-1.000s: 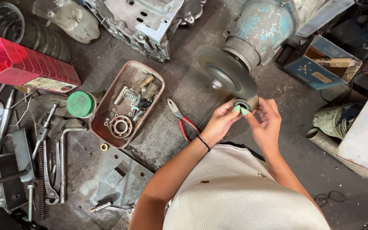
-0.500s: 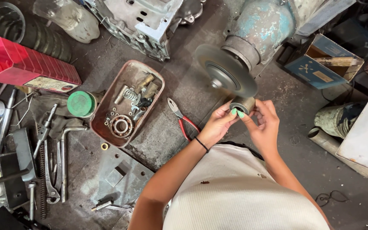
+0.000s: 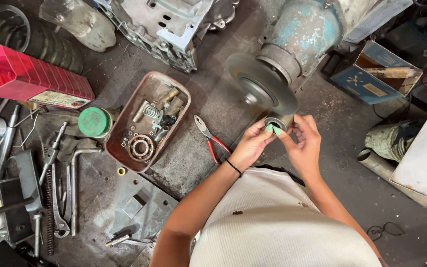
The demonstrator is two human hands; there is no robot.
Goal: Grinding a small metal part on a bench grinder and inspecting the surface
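White ribbed sleeveless top (image 3: 277,222), few small brown spots on it. Thin black band (image 3: 234,167) on left wrist. Mint-green nail polish.

Even, soft daylight, faint shadows; the spinning grinding wheel (image 3: 263,85) blurs, corners slightly stretched.

Tray (image 3: 124,148) of parts left of pliers (image 3: 212,141); grinding wheel (image 3: 260,84) right of both, probably touching bushing (image 3: 276,122) below.

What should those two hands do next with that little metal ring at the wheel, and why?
Probably turn the ring slightly against the wheel. Both the left hand and right hand pinch it at the blurred wheel's lower edge, so only one spot appears to touch.
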